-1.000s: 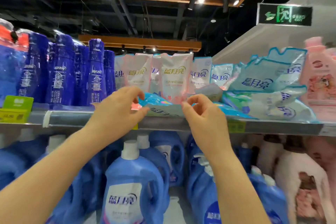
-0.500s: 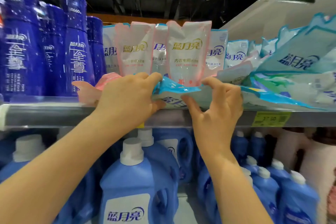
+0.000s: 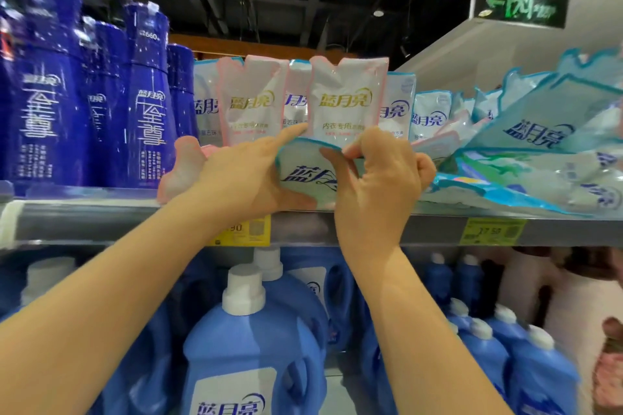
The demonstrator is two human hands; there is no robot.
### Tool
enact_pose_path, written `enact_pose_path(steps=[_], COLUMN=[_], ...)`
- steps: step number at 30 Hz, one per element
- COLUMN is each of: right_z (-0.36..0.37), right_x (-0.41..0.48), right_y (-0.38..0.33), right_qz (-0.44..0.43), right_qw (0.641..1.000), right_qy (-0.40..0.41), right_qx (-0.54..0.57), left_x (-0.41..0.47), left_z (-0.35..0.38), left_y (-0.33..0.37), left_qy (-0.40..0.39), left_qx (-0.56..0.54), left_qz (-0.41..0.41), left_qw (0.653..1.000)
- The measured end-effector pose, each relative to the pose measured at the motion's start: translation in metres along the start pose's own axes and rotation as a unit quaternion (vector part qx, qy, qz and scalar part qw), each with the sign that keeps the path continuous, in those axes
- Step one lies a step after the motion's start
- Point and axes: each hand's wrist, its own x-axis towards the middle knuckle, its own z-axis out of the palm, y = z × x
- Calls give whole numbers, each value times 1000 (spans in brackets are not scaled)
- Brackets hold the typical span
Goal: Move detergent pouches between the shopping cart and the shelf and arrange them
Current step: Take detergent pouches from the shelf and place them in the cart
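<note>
Held item: a teal-edged white plastic detergent pouch (image 3: 303,175) with blue lettering sits at the frame's centre. It is raised just over the front lip of the grey metal shelf (image 3: 101,222), and its top edge is bent forward.
Left hand (image 3: 249,175): at 9 o'clock of the pouch, it grips the left edge. The index finger lies straight behind the top corner, and part of the hand shows under the lower edge.
Right hand (image 3: 377,185): at 3 o'clock of the pouch, thumb and forefinger pinch the bent top edge. The other fingers are curled into the palm.
Under the left hand: a pink-edged white pouch (image 3: 180,168) lies flat, sticking out over the shelf lip toward 9 o'clock.
12 o'clock: upright pink-edged white pouches with gold lettering (image 3: 347,101) stand in front of upright teal-edged ones.
3 o'clock: a loose pile of teal-edged pouches (image 3: 539,158) lies on the shelf.
9 o'clock: tall dark blue plastic bottles (image 3: 148,104) stand in a row.
Shelf lip: yellow price tags (image 3: 494,231) are fixed here, one partly hidden by the left wrist.
6 o'clock: light blue jugs with white caps (image 3: 249,347) stand on the level below.
1 o'clock: a green lit exit sign (image 3: 521,7) hangs high up.
</note>
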Motion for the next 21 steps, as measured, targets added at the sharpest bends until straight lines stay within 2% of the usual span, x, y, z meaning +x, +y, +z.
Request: enact_pose_path(steps=[3,5,6,8,10,11,14,21], right_z=[-2,-5,-8,-13,-19,-23,-39,-90], right_x=[20,35,42,57,71,78,91,94], right_y=[-15,-24,-28,-35,-40,-42,-48,-38], right_qz=[-36,-61,-74,-100,-115,-117,-114,-120], right_qw=[999,997,996,993,990,990,991,989], right_qy=[19,37,48,68,77,78,73,53], right_qx=[4,5,5,7,8,4,-14,-60], left_x=[-6,-4,0,7,12,12,11,-1], left_z=[-12,-13,-12,-11,-12,-15,-20,-39], left_y=[7,9,7,9,18,25,43,88], left_qy=[-10,19,35,56,77,95,161,224], left_qx=[27,24,3,-125,-271,-302,-344,-384], left_qz=[-6,4,10,15,5,-4,-17,-14], left_qw=[1000,1000,999,990,959,949,925,895])
